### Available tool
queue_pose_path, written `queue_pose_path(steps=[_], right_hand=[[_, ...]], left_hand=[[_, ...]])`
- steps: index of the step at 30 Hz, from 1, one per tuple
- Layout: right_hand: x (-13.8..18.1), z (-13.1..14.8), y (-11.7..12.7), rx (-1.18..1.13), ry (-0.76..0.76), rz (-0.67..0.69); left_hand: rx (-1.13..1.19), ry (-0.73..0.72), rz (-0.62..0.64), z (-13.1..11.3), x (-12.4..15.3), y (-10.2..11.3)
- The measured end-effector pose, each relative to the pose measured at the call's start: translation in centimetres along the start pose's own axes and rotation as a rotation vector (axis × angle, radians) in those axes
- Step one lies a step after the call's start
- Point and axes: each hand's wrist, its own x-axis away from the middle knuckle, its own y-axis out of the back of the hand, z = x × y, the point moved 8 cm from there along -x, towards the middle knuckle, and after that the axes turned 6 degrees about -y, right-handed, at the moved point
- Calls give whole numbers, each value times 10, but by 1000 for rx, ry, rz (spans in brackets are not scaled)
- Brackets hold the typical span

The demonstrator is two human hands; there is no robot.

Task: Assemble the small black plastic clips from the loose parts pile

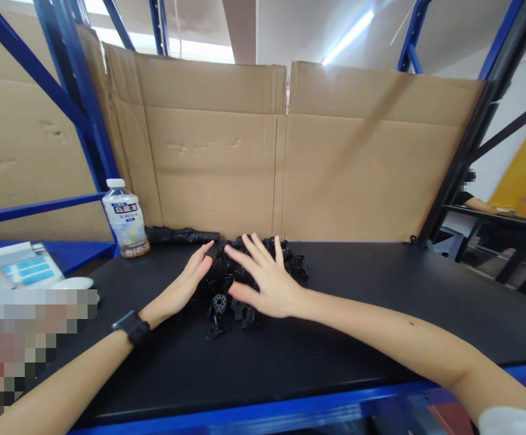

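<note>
A heap of small black plastic parts (220,275) lies on the black tabletop (353,338), with a few loose pieces at its near edge. One of these is a round perforated black piece (219,302). My left hand (185,284) is held on edge along the heap's left side, fingers stretched out and nothing in it. Over the heap's right part is my right hand (267,281), palm down with fingers spread, also holding nothing. Whether either hand touches the parts, I cannot tell. Part of the heap is hidden behind my right hand.
A drink bottle (126,220) stands at the back left, beside a folded black umbrella-like bundle (184,235). Cardboard panels (208,151) wall the back. White and blue items (31,269) sit at far left. Beyond the right post is another person's arm (480,205).
</note>
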Motion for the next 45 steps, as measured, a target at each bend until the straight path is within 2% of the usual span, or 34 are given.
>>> queue_pose_path(steps=[2,3,5,9,14,18,22,26,30,34,37,41,45], right_hand=[[-28,-18,8,13,-28,-23],[-44,-30,5,29,-32,12],[-74,-56,-10,63,-33,142],[-121,-105,-44,43,-113,278],[-139,-116,-78,-48,-201,477],[-131,-99,-78,-72,-187,588],[-114,-83,-49,-209,-77,605],[-77,-102,0,-224,-88,488],[-12,-132,29,-213,-133,455],[41,-141,20,-220,-192,484],[55,-136,1,-201,-227,466],[50,-126,-6,-246,-178,322],[43,-138,11,-528,-212,53]], left_hand=[[-91,-71,7,-11,2,4],[-143,-114,22,-18,4,5],[-247,-208,76,-34,8,3],[-439,-359,257,-63,21,-9],[-600,-449,389,-79,35,-24],[-669,-459,442,-74,37,-31],[-689,-435,420,-65,34,-29],[-730,-342,330,-52,34,-20],[-698,-208,326,-36,37,-17],[-601,-162,341,-34,34,-24],[-542,-154,302,-36,28,-28],[-503,-207,264,-44,23,-26],[-484,-343,297,-60,26,-26]])
